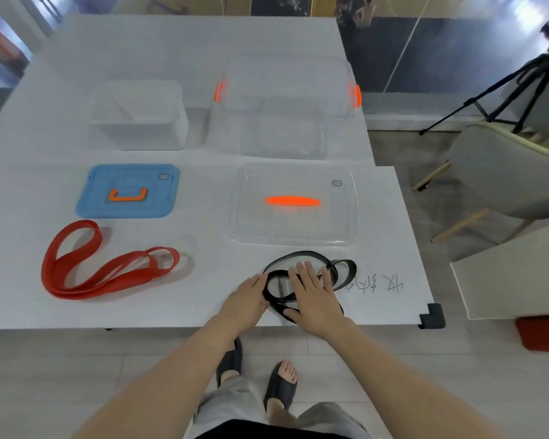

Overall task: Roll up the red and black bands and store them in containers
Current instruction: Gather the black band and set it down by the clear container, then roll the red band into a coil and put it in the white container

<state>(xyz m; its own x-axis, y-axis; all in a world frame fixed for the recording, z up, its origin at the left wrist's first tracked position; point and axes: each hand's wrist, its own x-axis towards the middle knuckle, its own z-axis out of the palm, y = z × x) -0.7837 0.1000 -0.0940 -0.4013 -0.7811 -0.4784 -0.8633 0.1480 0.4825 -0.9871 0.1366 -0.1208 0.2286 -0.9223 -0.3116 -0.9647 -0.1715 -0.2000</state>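
A black band lies in loose loops near the white table's front edge, right of centre. My left hand grips its left edge with curled fingers. Flat on top of the loops rests my right hand, fingers spread, covering the band's middle. The red band lies unrolled in long folds at the front left, away from both hands. At the back stand a small clear container and a larger clear container with orange latches, both without lids.
A blue lid with an orange handle lies in front of the small container. A clear lid with an orange handle lies just beyond the black band. Right of the table are a chair and a tripod.
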